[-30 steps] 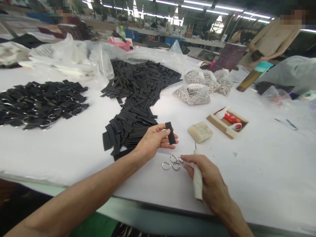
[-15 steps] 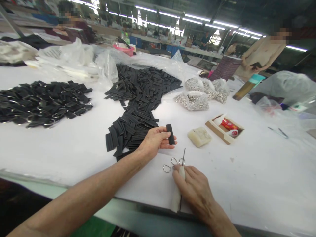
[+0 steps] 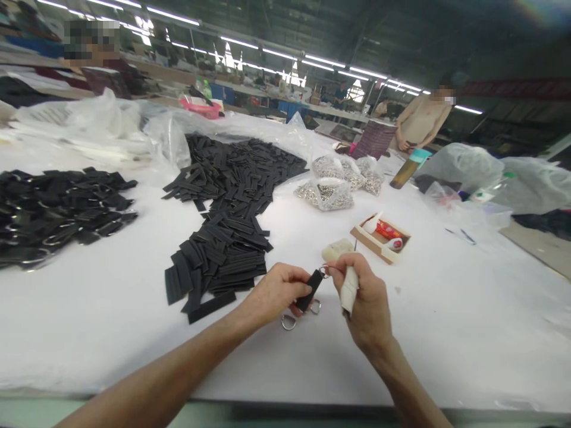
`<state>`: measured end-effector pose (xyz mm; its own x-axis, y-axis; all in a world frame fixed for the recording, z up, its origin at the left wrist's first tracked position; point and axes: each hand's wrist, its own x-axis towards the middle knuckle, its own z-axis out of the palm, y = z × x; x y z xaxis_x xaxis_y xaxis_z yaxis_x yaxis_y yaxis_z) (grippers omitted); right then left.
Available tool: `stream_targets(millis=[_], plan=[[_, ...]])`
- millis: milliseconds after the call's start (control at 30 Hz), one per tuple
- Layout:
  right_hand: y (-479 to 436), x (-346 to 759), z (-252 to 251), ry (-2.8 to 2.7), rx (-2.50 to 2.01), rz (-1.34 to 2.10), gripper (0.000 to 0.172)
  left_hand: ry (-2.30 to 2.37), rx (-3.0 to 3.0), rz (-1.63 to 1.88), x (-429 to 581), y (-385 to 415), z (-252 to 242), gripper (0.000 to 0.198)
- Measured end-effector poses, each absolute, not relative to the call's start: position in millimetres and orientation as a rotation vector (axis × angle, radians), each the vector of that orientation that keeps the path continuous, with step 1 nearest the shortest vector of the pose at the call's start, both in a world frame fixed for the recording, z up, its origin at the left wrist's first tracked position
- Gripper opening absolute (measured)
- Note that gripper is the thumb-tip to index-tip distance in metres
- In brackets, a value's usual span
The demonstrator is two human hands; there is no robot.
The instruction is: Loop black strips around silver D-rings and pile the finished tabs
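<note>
My left hand (image 3: 285,289) is closed on a short black strap piece (image 3: 311,290), thumb on top. A metal D-ring (image 3: 325,270) meets the strap's upper end, pinched by the thumb and finger of my right hand (image 3: 366,300). That same hand also grips an awl-like tool (image 3: 350,289) with a pale wrapped handle, its thin metal tip pointing up and away. Two loose D-rings lie on the table below my left hand, one nearer (image 3: 288,323) and another partly by my fingers (image 3: 316,307). A pale waxy block (image 3: 338,249) sits just beyond my right hand.
Loose black straps (image 3: 223,249) form a large pile ahead-left. Straps with rings (image 3: 62,208) are heaped far left. Clear bags of rings (image 3: 330,194), a small open box (image 3: 379,238) and a bottle (image 3: 408,169) stand farther off. A person (image 3: 422,122) stands beyond the table.
My right hand has lifted from the table with a D-ring and brought it to the strap's end. My left hand has tilted the strap. The view has shifted to the right.
</note>
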<state>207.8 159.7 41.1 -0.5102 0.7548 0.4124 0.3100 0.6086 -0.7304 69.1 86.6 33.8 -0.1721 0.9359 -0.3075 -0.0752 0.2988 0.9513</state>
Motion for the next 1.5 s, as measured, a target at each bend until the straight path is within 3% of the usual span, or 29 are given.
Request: stream_targets(millis=[433,533,633,767,933,1133,1300,1433,1500], plan=[[172,209,59,-2.452,-0.810,0.863,0.006,1.892,1.529,0.946,70,81,40,0.021],[177,208,61,-2.398,-0.782,0.974,0.005,1.637,1.295,1.098,70,80,38,0.018],[179,207,59,-2.199,-0.735,1.086,0.005,1.316,0.959,1.230,69,81,38,0.032],[172,212,47,-2.012,-0.773,0.863,0.003,1.195,0.611,1.375,65,82,38,0.050],[155,217,23,-2.201,-0.380,0.576,0.022,1.090,0.350,1.416,63,85,35,0.034],[152,202,24,-2.288,-0.096,0.166,0.020,1.034,0.190,1.486,65,86,31,0.018],[155,201,22,-2.233,-0.152,0.440,0.019,0.945,0.139,1.476,66,85,35,0.021],[151,205,16,-2.188,-0.238,0.618,0.021,0.954,0.101,1.481,67,86,35,0.007],[149,205,15,-2.176,-0.289,0.725,0.021,1.007,0.122,1.493,67,85,33,0.012]])
